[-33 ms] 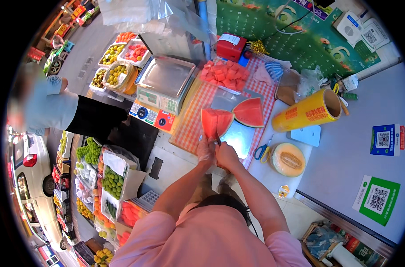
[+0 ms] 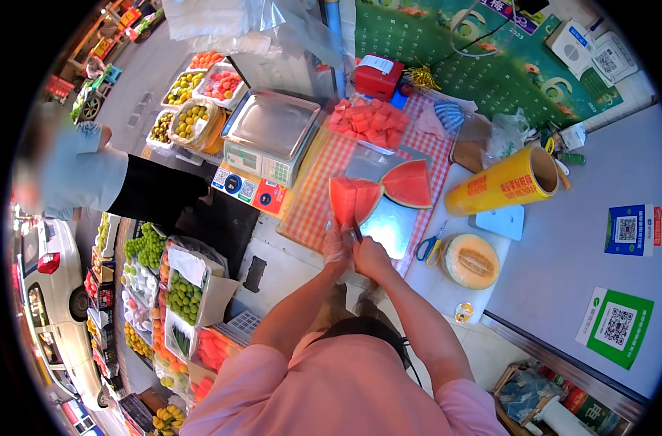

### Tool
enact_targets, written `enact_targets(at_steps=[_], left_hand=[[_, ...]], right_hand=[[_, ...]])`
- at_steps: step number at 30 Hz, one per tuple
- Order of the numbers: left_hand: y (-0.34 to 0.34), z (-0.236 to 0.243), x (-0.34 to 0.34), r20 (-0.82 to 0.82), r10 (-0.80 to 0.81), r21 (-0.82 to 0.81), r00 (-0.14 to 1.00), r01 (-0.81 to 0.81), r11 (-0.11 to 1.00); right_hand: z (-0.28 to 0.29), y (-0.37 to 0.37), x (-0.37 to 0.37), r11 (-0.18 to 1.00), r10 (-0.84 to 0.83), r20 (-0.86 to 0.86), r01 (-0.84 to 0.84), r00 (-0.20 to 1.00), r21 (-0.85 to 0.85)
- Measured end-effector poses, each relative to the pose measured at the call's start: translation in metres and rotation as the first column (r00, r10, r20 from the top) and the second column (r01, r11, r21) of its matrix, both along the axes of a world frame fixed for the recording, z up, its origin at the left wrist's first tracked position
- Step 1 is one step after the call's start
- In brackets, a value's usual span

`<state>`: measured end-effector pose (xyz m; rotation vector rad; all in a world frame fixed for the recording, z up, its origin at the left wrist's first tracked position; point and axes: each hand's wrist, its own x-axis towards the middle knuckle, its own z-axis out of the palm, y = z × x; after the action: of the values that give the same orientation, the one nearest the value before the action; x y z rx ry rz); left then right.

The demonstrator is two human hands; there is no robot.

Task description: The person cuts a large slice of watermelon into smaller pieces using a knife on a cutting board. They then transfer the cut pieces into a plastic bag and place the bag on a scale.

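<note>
My left hand (image 2: pixel 337 245), in a thin clear glove, steadies a watermelon wedge (image 2: pixel 343 200) at its near end. A cut runs through the wedge and parts its red flesh. My right hand (image 2: pixel 372 258) is closed round a knife; only a short dark part of the knife (image 2: pixel 357 231) shows, against the wedge's right side. Beneath lies a shiny cutting board (image 2: pixel 390 227), partly hidden by the fruit. A second watermelon wedge (image 2: pixel 408 184) rests just to the right. Behind both, a tray is heaped with watermelon cubes (image 2: pixel 369 122).
A scale (image 2: pixel 279 120) stands left of the checked cloth (image 2: pixel 305 221). To the right are scissors (image 2: pixel 428 245), a halved melon (image 2: pixel 471 260) and a yellow film roll (image 2: pixel 494 183). Fruit boxes (image 2: pixel 193 291) line the left; a person (image 2: pixel 91 167) stands beyond them.
</note>
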<state>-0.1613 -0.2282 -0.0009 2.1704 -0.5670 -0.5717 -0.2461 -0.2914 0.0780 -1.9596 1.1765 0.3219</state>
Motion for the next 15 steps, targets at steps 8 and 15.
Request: enact_targets(at_steps=[8,15], left_hand=[[0.001,-0.043,-0.004,-0.103,0.11,-0.087,0.989,-0.119,0.989],[-0.008,0.025,-0.008,-0.232,0.059,-0.041,0.971,-0.071,0.997]], right_hand=[[0.073,0.021,-0.082,0.988,0.128,-0.073,-0.121,0.989,0.093],[0.054,-0.031,-0.055,0.981,-0.038,0.087,0.054,0.996,-0.185]])
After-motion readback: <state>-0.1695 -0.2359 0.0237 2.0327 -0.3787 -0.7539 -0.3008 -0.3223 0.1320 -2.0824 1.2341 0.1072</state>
